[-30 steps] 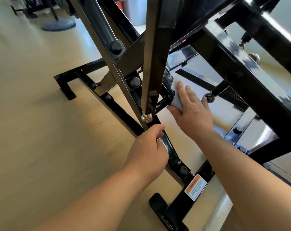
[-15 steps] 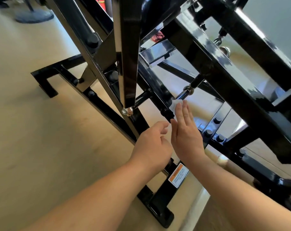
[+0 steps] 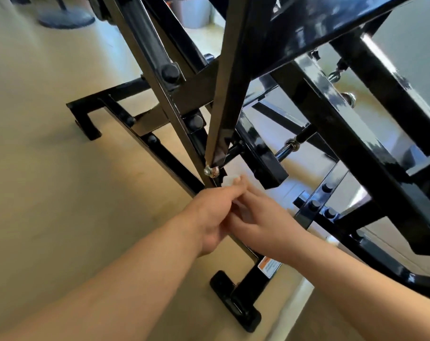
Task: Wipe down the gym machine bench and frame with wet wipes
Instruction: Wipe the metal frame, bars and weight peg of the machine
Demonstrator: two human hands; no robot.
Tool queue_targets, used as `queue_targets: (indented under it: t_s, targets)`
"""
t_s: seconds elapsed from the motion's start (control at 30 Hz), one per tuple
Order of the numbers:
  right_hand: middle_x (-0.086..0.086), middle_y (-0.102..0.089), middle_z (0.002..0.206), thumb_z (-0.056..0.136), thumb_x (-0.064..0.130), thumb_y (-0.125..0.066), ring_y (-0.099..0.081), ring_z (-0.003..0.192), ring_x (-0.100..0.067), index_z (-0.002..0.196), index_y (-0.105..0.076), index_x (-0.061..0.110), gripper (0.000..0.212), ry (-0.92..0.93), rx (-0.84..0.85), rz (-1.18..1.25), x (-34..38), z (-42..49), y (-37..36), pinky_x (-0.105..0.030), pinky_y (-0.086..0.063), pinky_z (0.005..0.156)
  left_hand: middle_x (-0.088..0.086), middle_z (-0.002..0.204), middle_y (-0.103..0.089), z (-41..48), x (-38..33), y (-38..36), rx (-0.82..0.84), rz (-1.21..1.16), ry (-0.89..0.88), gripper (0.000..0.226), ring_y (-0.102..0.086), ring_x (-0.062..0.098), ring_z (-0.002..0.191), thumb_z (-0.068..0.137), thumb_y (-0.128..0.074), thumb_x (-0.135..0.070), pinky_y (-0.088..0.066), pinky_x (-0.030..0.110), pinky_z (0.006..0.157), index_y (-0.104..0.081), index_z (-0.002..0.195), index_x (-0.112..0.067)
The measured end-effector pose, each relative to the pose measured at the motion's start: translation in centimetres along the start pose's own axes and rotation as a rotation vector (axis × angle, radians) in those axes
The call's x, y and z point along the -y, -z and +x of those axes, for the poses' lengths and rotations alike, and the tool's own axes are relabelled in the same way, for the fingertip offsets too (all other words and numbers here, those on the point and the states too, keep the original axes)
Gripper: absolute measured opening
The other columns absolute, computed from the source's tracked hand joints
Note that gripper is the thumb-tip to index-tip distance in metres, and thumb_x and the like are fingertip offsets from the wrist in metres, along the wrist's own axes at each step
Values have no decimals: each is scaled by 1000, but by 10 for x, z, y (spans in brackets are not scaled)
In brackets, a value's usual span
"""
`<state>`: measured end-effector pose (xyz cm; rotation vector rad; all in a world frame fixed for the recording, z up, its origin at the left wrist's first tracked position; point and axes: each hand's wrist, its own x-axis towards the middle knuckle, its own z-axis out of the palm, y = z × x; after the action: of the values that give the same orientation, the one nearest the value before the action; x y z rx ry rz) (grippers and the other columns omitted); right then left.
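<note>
The gym machine's black steel frame (image 3: pixel 337 134) fills the upper right, and its low base rail (image 3: pixel 169 159) runs diagonally across the floor. My left hand (image 3: pixel 209 215) and my right hand (image 3: pixel 268 217) meet just above that rail, below a silver bolt (image 3: pixel 211 171) at the end of a slanted bar. A white wet wipe (image 3: pixel 230 180) sits between them. Only a small corner shows past my left fingertips, which pinch it. My right fingers reach under the left hand and close on the wipe's hidden part.
The rail ends in a black foot (image 3: pixel 236 306) carrying an orange and white warning label (image 3: pixel 269 267). Crossing bars and bolted plates (image 3: pixel 319 200) crowd the space to the right. Light wooden floor (image 3: pixel 49 180) lies to the left. A round dark base (image 3: pixel 66 18) stands far back.
My right hand came off the inner frame bar and drew back down with the wipe. My left hand left the rail and met it, taking hold of the wipe.
</note>
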<state>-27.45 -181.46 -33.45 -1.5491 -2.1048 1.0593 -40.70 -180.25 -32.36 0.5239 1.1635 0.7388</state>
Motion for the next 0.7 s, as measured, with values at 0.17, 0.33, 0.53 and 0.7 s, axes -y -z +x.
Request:
queue_targets:
  t_s: [0.17, 0.33, 0.53, 0.7]
  targets:
    - [35, -55, 134, 98, 35, -65, -48, 127, 13, 145, -43, 58, 56, -96, -56, 212, 29, -8, 19, -27, -40, 113, 8, 86, -77, -13, -18, 30, -34, -92, 42, 19, -72, 15, 68, 105, -55, -15, -59, 28, 63, -72, 107, -7]
    - [18, -45, 155, 99, 45, -60, -39, 143, 2, 157, -36, 41, 62, -163, -196, 201, 60, 6, 18, -34, -34, 121, 7, 77, -72, -10, -35, 59, -353, -87, 22, 17, -66, 24, 70, 94, -56, -16, -55, 32, 63, -66, 105, -8]
    - [15, -70, 125, 102, 36, -54, -69, 102, -3, 139, -43, 64, 48, -163, -240, 173, 89, 5, 26, -19, -55, 90, -6, 84, -63, -20, -52, 26, -510, 345, -693, 10, -63, 5, 73, 107, -48, -28, -45, 13, 58, -54, 102, -23]
    - [35, -45, 144, 98, 2, -42, -52, 58, 12, 144, -17, 74, 89, -218, -28, 122, 89, 1, 37, -8, -40, 55, -17, 112, -69, -17, -41, 9, -193, 13, -643, 26, -62, 6, 117, 108, -41, -40, -48, 30, 102, -62, 122, -38]
